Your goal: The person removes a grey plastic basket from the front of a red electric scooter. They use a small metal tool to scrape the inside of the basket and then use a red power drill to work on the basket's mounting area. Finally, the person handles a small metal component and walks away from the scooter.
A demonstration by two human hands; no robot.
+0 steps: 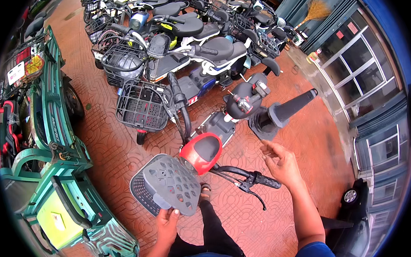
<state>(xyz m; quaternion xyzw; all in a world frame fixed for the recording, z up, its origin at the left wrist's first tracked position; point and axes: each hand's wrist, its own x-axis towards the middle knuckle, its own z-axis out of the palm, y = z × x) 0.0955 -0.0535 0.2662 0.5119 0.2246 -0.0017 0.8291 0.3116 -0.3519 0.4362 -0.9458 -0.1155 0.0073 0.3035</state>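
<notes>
In front of me stands a red electric scooter (201,152) with a grey plastic basket (142,187) on its front. The basket's perforated lid (173,181) lies over most of the opening, tilted and leaving part of the basket wall showing. My left hand (167,225) grips the lid's near edge, thumb on top. My right hand (280,162) hovers above the right handlebar grip (266,180), fingers loosely bent and apart from the thumb, holding nothing. On the scooter's dark seat (254,94) lies a small item with clear and red parts (242,103), its kind unclear.
A black cone (282,112) stands beyond the scooter's right side. Parked scooters (212,51) crowd the far side, one with a black front basket (141,106). A green cargo tricycle (61,156) borders the left; shopfront windows (364,68) and a dark car (358,214) are right.
</notes>
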